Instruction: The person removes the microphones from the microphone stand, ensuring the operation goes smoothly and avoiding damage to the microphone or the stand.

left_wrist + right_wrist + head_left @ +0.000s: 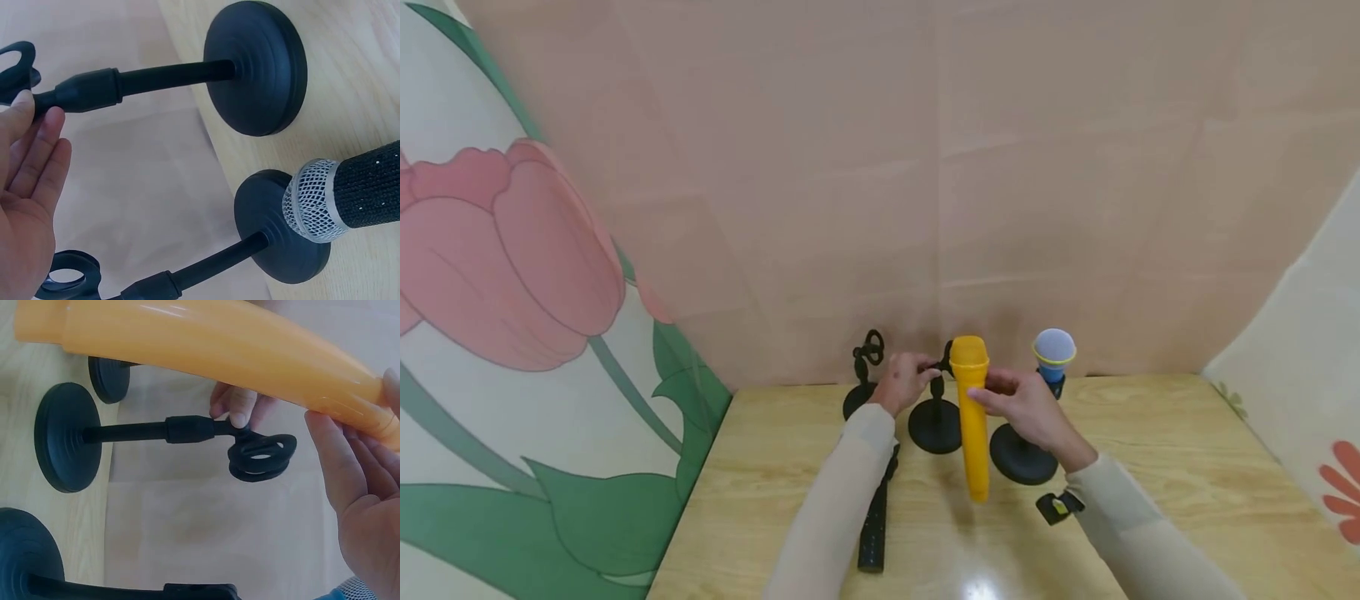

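My right hand (1033, 410) grips a yellow microphone (973, 425) near its upper part, holding it upright with its head at the top in the head view. Thumb and fingers of my left hand (904, 382) pinch the neck of the middle black microphone stand (936, 427), just below its ring-shaped clip (261, 456). The right wrist view shows the yellow microphone close beside this stand, apart from the clip. Part of my left hand is hidden behind the stand's neck there.
Left of the middle stand is another black stand (857, 400) with a bare clip. On the right, a third stand (1024, 457) carries a blue microphone (1055, 350). A glittery black microphone (872, 529) with a silver mesh head lies on the wooden table (752, 467). A pinkish backdrop (820, 208) rises behind.
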A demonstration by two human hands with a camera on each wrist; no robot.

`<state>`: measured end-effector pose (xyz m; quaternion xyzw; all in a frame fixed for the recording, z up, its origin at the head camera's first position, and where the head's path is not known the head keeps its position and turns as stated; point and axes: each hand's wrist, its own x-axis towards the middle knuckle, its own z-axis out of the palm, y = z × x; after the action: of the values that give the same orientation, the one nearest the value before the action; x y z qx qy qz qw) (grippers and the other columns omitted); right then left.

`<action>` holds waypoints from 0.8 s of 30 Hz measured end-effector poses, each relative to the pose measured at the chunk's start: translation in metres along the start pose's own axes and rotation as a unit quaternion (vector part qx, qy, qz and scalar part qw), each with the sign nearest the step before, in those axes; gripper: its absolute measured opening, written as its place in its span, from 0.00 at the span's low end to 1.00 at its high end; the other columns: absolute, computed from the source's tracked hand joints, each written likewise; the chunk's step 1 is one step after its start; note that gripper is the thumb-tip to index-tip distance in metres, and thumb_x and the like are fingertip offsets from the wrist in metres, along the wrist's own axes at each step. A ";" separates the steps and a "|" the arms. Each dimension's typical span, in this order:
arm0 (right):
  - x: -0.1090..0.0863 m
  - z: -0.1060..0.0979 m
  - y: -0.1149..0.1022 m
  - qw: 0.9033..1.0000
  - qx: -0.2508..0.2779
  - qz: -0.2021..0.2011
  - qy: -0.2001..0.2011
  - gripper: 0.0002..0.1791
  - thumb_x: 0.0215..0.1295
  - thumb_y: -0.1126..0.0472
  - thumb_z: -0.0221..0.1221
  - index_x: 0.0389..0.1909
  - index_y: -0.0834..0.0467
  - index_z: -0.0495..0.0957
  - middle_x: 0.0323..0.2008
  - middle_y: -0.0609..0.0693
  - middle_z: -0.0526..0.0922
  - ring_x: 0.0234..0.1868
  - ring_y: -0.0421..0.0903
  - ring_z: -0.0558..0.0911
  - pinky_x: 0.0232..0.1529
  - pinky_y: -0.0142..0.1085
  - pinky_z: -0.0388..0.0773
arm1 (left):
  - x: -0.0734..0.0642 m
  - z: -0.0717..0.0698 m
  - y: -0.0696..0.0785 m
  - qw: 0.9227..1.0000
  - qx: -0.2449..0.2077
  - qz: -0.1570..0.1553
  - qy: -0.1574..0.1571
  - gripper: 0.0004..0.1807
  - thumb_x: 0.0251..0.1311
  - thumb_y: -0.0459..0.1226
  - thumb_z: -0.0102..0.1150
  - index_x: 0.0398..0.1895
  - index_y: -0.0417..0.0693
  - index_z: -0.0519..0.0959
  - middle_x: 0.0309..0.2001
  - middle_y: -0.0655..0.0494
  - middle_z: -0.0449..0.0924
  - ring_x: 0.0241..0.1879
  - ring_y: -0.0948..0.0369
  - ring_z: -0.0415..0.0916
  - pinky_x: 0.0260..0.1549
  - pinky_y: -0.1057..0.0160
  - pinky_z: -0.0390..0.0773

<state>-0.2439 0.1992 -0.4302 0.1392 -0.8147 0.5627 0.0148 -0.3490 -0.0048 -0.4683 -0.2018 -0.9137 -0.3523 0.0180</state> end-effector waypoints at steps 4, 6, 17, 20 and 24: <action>-0.003 0.004 0.002 1.000 0.014 0.003 0.002 0.27 0.67 0.54 0.65 0.58 0.70 0.77 0.51 0.65 0.83 0.46 0.56 0.86 0.42 0.44 0.84 | 0.003 0.000 0.000 1.000 -0.012 -0.010 0.002 0.14 0.66 0.38 0.63 0.52 0.47 0.86 0.46 0.56 0.86 0.41 0.64 0.83 0.45 0.65 0.82; -0.005 0.006 0.002 1.000 0.024 0.007 0.001 0.27 0.67 0.55 0.65 0.58 0.71 0.77 0.51 0.65 0.83 0.46 0.56 0.86 0.43 0.45 0.84 | 0.003 0.000 0.000 1.000 -0.018 -0.013 0.004 0.14 0.65 0.37 0.63 0.52 0.46 0.86 0.46 0.55 0.86 0.41 0.64 0.83 0.44 0.65 0.83; -0.013 0.012 0.006 0.999 0.035 0.028 0.005 0.28 0.67 0.54 0.65 0.59 0.71 0.76 0.53 0.66 0.82 0.47 0.56 0.86 0.42 0.44 0.84 | 0.010 0.000 0.001 0.999 -0.047 -0.027 0.001 0.13 0.66 0.36 0.63 0.52 0.45 0.85 0.43 0.55 0.87 0.36 0.66 0.81 0.39 0.67 0.83; -0.014 0.012 0.006 0.999 0.035 0.034 0.007 0.29 0.67 0.54 0.65 0.60 0.70 0.75 0.54 0.66 0.82 0.47 0.56 0.86 0.44 0.46 0.84 | 0.012 0.000 0.004 0.997 -0.070 -0.033 0.004 0.13 0.65 0.35 0.64 0.52 0.44 0.85 0.41 0.55 0.87 0.35 0.65 0.82 0.37 0.68 0.83; -0.017 0.014 0.009 0.999 0.035 0.041 0.008 0.29 0.68 0.53 0.65 0.60 0.70 0.75 0.53 0.65 0.82 0.46 0.56 0.86 0.44 0.47 0.84 | 0.015 0.002 0.006 0.993 -0.110 -0.046 0.005 0.14 0.65 0.34 0.63 0.52 0.43 0.85 0.41 0.54 0.87 0.39 0.58 0.85 0.35 0.69 0.83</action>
<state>-0.2282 0.1929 -0.4460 0.1015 -0.7997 0.5917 -0.0072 -0.3599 0.0056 -0.4631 -0.1586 -0.8775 -0.4523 -0.0162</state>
